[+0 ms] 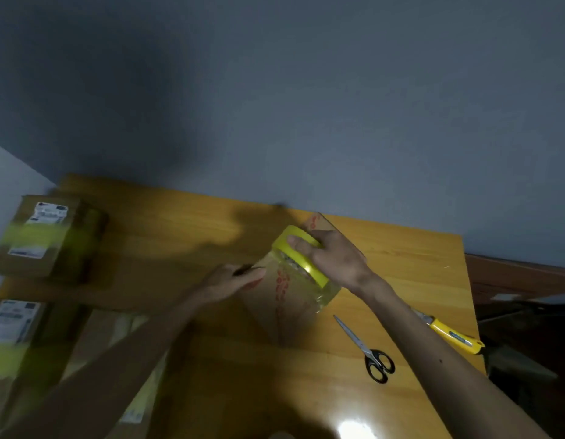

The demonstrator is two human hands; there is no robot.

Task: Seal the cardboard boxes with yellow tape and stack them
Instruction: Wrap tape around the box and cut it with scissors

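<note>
Two boxes at the far left already carry yellow bands and shipping labels: the rear labelled box (50, 236) and the near labelled box (15, 337), both blurred. On the wooden table (180, 223) my left hand (230, 280) lies flat on the left edge of the red-printed cardboard box (286, 308) at mid-table. Its fingers are stretched out and pressing rather than gripping. A dark sliver by the fingers I cannot identify. My right hand (332, 258) is curled round the yellow tape roll (298, 255), which sits on top of that box, with a glossy stretch of tape running off the near right edge. I judge this to be the sealing step, box not yet stacked. Next I should hold the box steady, draw the tape taut and cut it. The scissors (370, 353) lie near on the right, the yellow utility knife (452, 335) beyond them.
</note>
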